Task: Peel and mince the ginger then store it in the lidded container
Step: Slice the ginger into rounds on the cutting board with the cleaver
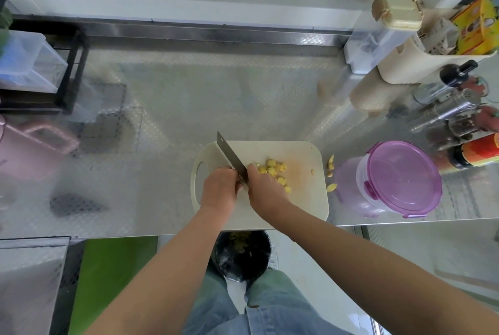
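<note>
We are working at the cream cutting board (pixel 302 199), which is lying at the near edge of the steel counter (pixel 189 91). Our left hand (pixel 220 186) is curling its fingers around the near end of the cleaver (pixel 229 154), whose blade is pointing away toward 11 o'clock with its edge down on the board. Our right hand (pixel 266 189) is pressing up against the blade's right face. Its fingers are tucked under, so we cannot tell what they are grasping.

The yellow ginger slices (pixel 272 168) are lying in a loose heap on the board at 1 o'clock from the right hand. A few ginger scraps (pixel 330 164) are sitting on the counter just off the board's 3 o'clock edge. Beyond them, the lidded container (pixel 402 175) is standing with its purple lid on. A dark bin (pixel 240 256) is sitting on the floor at 6 o'clock, below the board.
</note>
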